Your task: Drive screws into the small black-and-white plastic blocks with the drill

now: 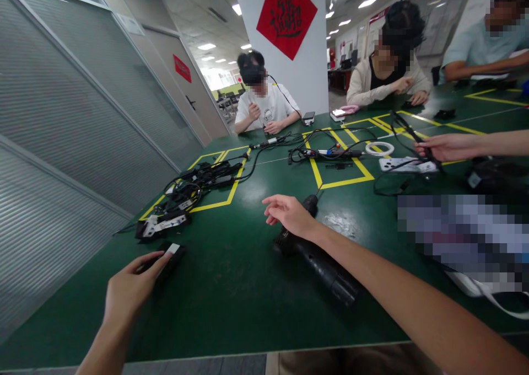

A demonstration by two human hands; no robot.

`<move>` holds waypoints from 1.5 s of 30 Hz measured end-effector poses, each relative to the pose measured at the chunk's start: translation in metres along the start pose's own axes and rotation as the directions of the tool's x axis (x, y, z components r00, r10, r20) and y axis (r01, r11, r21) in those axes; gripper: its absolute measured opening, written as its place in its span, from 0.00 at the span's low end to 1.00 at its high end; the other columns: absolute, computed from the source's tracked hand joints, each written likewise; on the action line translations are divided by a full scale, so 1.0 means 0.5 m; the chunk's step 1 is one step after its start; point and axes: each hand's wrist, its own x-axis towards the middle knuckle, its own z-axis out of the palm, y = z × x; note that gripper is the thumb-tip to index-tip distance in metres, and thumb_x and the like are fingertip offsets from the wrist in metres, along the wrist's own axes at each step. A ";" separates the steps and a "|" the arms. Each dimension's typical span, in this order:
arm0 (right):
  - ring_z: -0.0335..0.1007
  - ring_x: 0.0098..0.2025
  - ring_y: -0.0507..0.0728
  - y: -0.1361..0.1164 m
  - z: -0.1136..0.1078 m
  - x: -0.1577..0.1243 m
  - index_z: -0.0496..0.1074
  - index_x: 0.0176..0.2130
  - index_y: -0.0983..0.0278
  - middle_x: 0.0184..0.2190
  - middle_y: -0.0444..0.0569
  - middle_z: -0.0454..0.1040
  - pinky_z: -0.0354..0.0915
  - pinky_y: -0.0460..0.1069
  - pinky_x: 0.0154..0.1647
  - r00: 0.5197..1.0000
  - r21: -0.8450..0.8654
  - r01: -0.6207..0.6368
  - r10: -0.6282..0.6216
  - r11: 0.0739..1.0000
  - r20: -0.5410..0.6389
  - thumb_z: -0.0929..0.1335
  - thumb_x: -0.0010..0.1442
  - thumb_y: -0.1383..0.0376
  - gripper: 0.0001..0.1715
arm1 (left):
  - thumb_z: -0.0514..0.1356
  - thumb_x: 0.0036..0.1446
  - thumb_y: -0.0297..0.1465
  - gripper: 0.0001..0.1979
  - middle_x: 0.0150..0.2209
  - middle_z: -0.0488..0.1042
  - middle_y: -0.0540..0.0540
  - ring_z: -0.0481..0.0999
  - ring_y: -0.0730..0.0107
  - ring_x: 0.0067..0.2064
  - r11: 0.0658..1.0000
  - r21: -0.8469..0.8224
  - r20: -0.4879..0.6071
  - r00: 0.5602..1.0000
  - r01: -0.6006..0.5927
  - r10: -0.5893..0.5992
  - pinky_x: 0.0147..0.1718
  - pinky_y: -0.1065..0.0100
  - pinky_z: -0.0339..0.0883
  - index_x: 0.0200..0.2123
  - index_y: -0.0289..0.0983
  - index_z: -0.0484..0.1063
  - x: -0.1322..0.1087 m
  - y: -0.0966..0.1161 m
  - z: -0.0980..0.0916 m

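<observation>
My left hand (130,287) is closed around a small black box-shaped device (176,259) with a white patch on top, at the left of the green table (231,292). My fingers hide part of it. My right hand (291,216) hovers over or rests against a black power screwdriver (330,273); contact is hard to judge. Its fingers reach left, loosely bent and apart, holding nothing visible. The screwdriver lies on its side, with its chuck (311,203) and thin bit pointing away from me. Part of its body is behind my wrist.
Tangled black cables and adapters (206,182) lie at the left, beside a black piece with white labels (165,225). Yellow tape (347,181) frames more cables (330,153). A co-worker's hand (440,146) holds a black cable at right, near a white phone (407,165). Three people sit beyond.
</observation>
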 end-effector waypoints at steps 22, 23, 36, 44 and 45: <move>0.69 0.32 0.52 -0.002 0.012 -0.032 0.71 0.46 0.66 0.35 0.50 0.74 0.63 0.47 0.36 0.956 -0.666 0.292 -0.229 0.687 0.183 0.63 0.56 0.72 0.18 | 0.63 0.47 0.42 0.16 0.47 0.73 0.40 0.71 0.59 0.50 0.364 -0.710 0.079 0.446 -0.603 0.892 0.52 0.59 0.61 0.36 0.37 0.77 -0.018 0.546 0.257; 0.69 0.34 0.53 -0.003 0.013 -0.036 0.71 0.46 0.66 0.36 0.51 0.74 0.63 0.48 0.38 0.949 -0.709 0.314 -0.233 0.631 0.213 0.63 0.55 0.72 0.18 | 0.63 0.47 0.42 0.16 0.47 0.72 0.40 0.70 0.59 0.51 0.342 -0.721 0.074 0.424 -0.602 0.903 0.52 0.59 0.61 0.36 0.37 0.77 -0.021 0.567 0.268; 0.67 0.44 0.62 -0.034 0.030 -0.063 0.69 0.46 0.68 0.40 0.58 0.71 0.63 0.55 0.44 0.954 -0.922 0.296 -0.134 0.249 0.270 0.62 0.58 0.66 0.16 | 0.63 0.49 0.40 0.15 0.48 0.70 0.39 0.67 0.59 0.53 0.237 -0.782 0.022 0.353 -0.577 0.935 0.54 0.55 0.59 0.38 0.38 0.76 -0.044 0.615 0.308; 0.50 0.60 0.77 -0.063 0.034 -0.185 0.54 0.62 0.67 0.59 0.69 0.56 0.52 0.68 0.54 0.993 -0.997 -0.059 -0.096 0.047 -0.063 0.71 0.46 0.64 0.47 | 0.64 0.48 0.39 0.15 0.49 0.69 0.39 0.67 0.59 0.54 0.204 -0.801 -0.002 0.342 -0.563 0.940 0.55 0.55 0.58 0.39 0.38 0.75 -0.045 0.617 0.316; 0.53 0.58 0.79 -0.057 0.032 -0.196 0.53 0.63 0.67 0.60 0.70 0.55 0.55 0.69 0.52 0.992 -0.993 -0.115 -0.056 0.022 -0.116 0.71 0.45 0.65 0.50 | 0.64 0.48 0.39 0.15 0.49 0.69 0.40 0.67 0.58 0.54 0.202 -0.804 -0.003 0.344 -0.560 0.939 0.55 0.55 0.57 0.38 0.38 0.75 -0.045 0.616 0.316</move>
